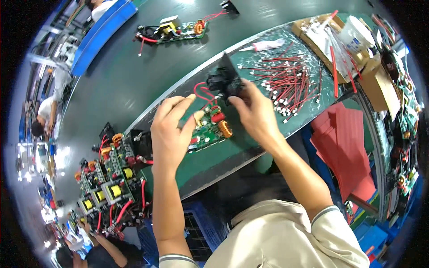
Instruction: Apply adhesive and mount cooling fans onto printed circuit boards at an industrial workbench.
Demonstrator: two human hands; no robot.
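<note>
- Fingers of the right hand (255,109) were closed on a black part (227,78), thumb on the near side; the part was raised and its flat plate tilted.
- Left hand (171,127) was over the left end of a green circuit board (208,136), thumb and forefinger parted with a gap between; contact with the board could not be told.
- Circuit board lay on the green mat (210,169), between and just below the hands; a copper-wound coil (225,129) sat at its right end.
- Red wires (203,90) looped up between board and black part.
- To the right of the right hand: a spread heap of red and black leads (290,85) with white connectors; a white tube (267,45) lay beyond.
- Further right: white bucket (357,33) by a cardboard box; red sheets (342,149) nearer the person.
- Left of the left hand: crowded boards (109,178) with yellow-wrapped transformers.
- Far side: one more wired board (178,32), well apart.
</note>
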